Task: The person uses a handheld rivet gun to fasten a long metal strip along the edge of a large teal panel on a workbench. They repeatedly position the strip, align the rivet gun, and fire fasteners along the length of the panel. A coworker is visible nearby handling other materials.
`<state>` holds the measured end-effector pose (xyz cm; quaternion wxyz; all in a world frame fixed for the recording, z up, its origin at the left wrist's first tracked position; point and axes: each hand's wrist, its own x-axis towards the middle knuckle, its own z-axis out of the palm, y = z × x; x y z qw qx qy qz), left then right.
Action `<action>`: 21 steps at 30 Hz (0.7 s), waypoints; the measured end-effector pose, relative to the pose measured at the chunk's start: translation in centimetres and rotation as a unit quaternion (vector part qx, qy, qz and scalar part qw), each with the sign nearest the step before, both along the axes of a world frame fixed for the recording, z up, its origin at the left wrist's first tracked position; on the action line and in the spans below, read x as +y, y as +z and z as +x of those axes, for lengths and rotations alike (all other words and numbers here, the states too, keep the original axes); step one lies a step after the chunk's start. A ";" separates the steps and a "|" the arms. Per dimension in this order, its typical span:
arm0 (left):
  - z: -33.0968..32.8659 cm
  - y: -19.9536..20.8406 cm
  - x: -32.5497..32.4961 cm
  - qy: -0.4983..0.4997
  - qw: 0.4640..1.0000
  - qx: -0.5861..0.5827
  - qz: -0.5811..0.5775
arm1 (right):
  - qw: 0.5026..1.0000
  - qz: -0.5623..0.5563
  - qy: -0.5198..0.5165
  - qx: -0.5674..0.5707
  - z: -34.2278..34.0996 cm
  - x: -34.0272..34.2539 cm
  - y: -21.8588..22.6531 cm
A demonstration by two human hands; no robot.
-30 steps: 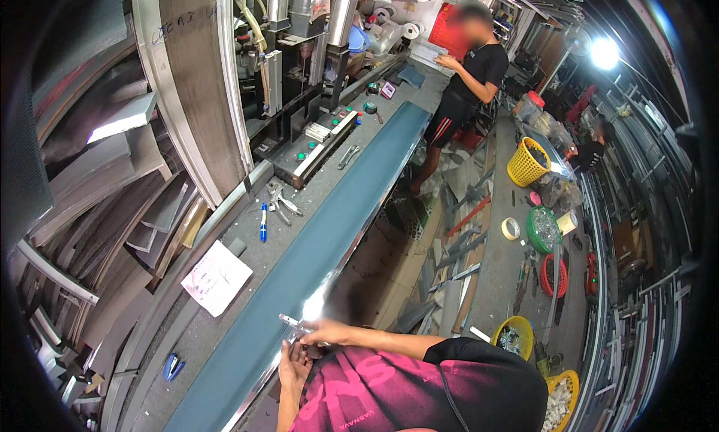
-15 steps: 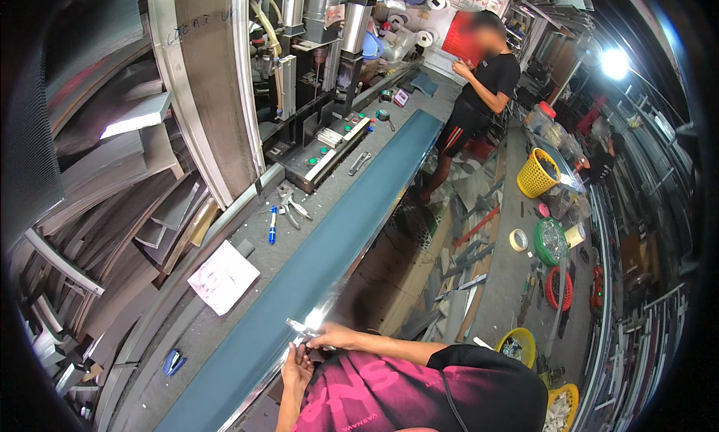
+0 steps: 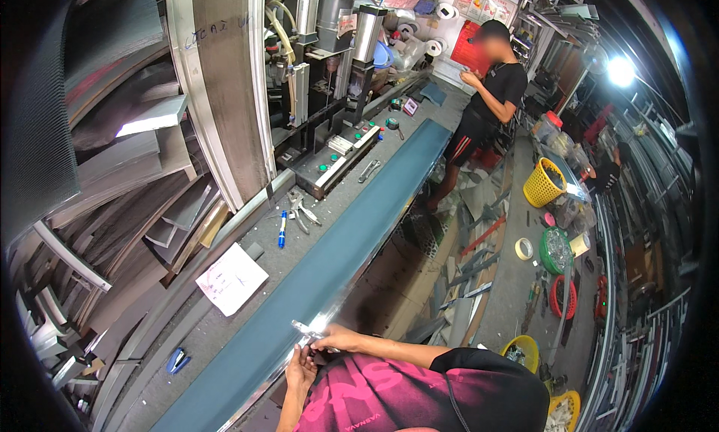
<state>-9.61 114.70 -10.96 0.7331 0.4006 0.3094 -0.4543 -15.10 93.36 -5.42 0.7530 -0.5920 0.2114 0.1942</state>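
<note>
Both of my hands meet at the near edge of a long bench with a dark teal strip (image 3: 337, 260). My right hand (image 3: 335, 339) reaches in from the right and pinches a small shiny metal piece (image 3: 305, 329) that juts over the bench edge. My left hand (image 3: 301, 370) comes up from below, its fingers closed on the same piece just under the right hand. My magenta shirt with a black sleeve (image 3: 419, 394) fills the lower edge.
On the bench lie a white sheet of paper (image 3: 231, 279), a blue marker (image 3: 282, 230), pliers (image 3: 301, 211) and a wrench (image 3: 368, 170), beside a press machine (image 3: 329, 132). Metal profiles (image 3: 150, 177) are stacked at left. A person in black (image 3: 490, 102) stands far back; a yellow basket (image 3: 543, 183) and scraps cover the floor.
My hands stay together on the metal piece at the bench edge. The view has shifted slightly, and the person at the back has barely moved.
</note>
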 end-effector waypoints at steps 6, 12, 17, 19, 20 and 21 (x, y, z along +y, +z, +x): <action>0.3 -1.2 0.5 -0.014 1.000 0.001 -0.019 | 0.999 0.027 -0.012 0.015 0.3 0.1 0.2; 0.4 -0.9 0.1 -0.006 1.000 -0.007 -0.009 | 1.000 0.019 -0.010 -0.003 0.5 0.1 -1.1; 0.4 -0.5 -0.1 0.014 1.000 -0.014 0.010 | 1.000 0.027 -0.006 0.007 0.5 -0.2 0.2; 0.4 -0.6 -0.1 0.020 1.000 -0.013 -0.015 | 0.979 -0.145 0.011 -0.145 -0.5 -1.1 1.2; 0.2 -0.7 -0.1 0.016 0.999 -0.025 -0.021 | 0.965 -0.213 0.014 -0.149 -1.2 -2.0 1.6; 0.1 -0.7 -0.1 0.005 0.999 -0.037 0.005 | 0.937 -0.279 0.008 -0.209 -2.2 -2.9 2.0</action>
